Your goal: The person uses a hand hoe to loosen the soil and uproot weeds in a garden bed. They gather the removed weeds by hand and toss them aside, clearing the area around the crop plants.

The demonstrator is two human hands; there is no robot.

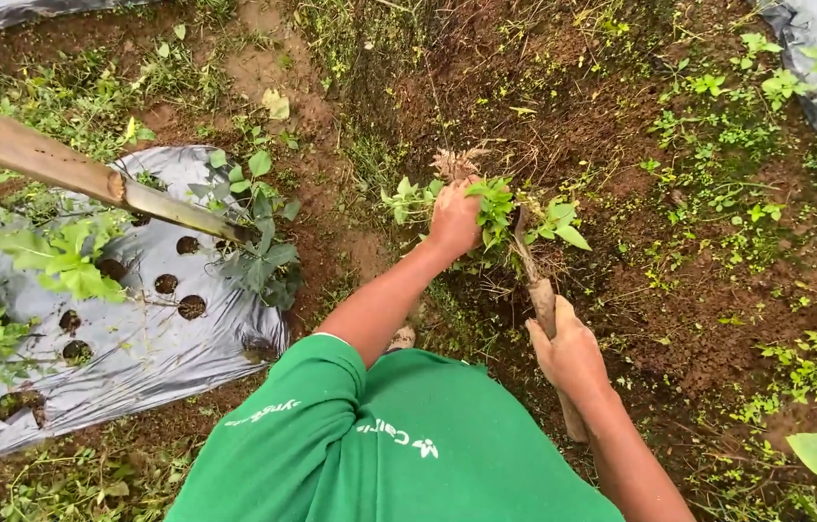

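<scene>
Clenched the left hand [454,217] around a tuft of green leafy weeds with pale dry roots [486,198], fingers closed over the stems and the arm stretched forward from a green short-sleeved shirt [399,454]. Wrapped the right hand [568,353] firmly about a short wooden-handled digging tool with a dark narrow blade [534,280], blade tip set into the ground just right of the tuft, close beside the gripping fingers. Left the tuft low against the reddish-brown bare soil [573,116]; cannot tell whether rooted or already free.

Judged the step as loosening and pulling: holding the weeds taut while working the blade at the base. Called, next, for a lift of the tuft with the blade kept clear of the left fingers.

Showed, well left of the tuft, a grey plastic mulch sheet punched with round holes [176,333], with leafy seedlings on it. Showed also, above that sheet and left of the tuft, a long wooden pole ending in a flat metal blade [89,172], holder out of view.
</scene>
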